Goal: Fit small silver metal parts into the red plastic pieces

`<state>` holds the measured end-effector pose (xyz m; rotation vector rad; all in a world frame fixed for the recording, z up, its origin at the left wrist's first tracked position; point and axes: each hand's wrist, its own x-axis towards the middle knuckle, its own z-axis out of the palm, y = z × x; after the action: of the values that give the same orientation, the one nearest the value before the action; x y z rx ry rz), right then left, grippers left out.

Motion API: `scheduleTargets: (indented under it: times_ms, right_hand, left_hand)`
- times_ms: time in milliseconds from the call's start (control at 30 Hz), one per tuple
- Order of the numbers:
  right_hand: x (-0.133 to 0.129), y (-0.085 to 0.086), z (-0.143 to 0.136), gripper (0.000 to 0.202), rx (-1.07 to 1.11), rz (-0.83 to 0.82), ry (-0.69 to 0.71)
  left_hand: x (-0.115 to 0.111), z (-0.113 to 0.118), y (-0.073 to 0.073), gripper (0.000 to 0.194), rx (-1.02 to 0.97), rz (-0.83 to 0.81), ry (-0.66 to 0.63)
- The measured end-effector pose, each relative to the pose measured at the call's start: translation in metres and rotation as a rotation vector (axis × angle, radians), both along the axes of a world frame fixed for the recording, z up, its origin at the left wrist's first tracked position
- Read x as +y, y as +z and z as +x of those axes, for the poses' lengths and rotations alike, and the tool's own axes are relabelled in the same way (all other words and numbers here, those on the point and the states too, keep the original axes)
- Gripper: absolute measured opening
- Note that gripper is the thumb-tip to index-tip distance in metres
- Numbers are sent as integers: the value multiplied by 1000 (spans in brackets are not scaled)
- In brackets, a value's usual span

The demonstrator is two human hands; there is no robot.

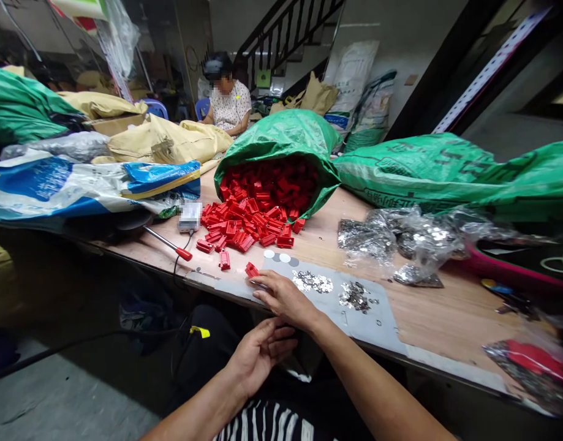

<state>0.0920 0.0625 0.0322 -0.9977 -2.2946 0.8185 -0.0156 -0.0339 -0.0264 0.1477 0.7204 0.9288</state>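
My right hand [283, 297] reaches over the table's front edge with its fingers stretched out to the left. Its fingertips are at a small red plastic housing [251, 269], apparently touching it; I see no grip around the piece. Lower down, just in front of the edge, my left hand [263, 352] is turned palm up with loosely curled fingers and nothing visible in it. Another red housing [225, 260] lies a little to the left. On the grey mat [377, 324] are a pile of shiny flat metal pieces [312, 282] and a darker pile of small metal parts [356, 297].
Red housings [244, 220] spill from a green woven sack [285, 138]. Bags of metal parts [368, 236] lie to the right. At left are a red-tipped metal lever [184, 253] and a blue-white sack [56, 184]. A person [230, 104] sits behind the table.
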Motion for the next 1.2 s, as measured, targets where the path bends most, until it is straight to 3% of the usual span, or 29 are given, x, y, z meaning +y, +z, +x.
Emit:
scheduleTargets:
  times_ms: [67,133,267,433,600,667,733,833,933,1033,1200]
  right_hand:
    - [-21,7,21,25,111,-98,-20]
    - [-41,13,40,22,186,-211,-44]
    - [-71,19,62,24,304,-416,-56]
    - [-87,18,62,36,456,-665,-91]
    - [-93,15,60,47,523,-852,-31]
    - [-88,13,68,44,499,-787,-64]
    - [-79,9,83,36,420,-621,-173]
    - [-58,3,115,23,175,-265,-498]
    - [-36,-2,145,18,-228,-4,-801]
    - [-19,-2,160,19,-479,76,-856]
    - [-5,0,159,16,-589,66,-818]
  left_hand:
    - [-3,2,9,34,85,162,16]
    - [-7,5,15,34,300,333,113]
    - [-10,11,14,46,667,568,296]
    - [-6,7,10,49,955,837,237]
    - [-1,-2,12,48,1015,973,173]
    - [0,-2,15,44,1007,956,141]
    - [0,-1,18,35,980,877,132]
    - [1,1,22,33,819,695,76]
    - [1,5,22,34,604,554,23]
    - [2,8,22,30,522,518,20]
    - [0,9,22,31,474,478,26]
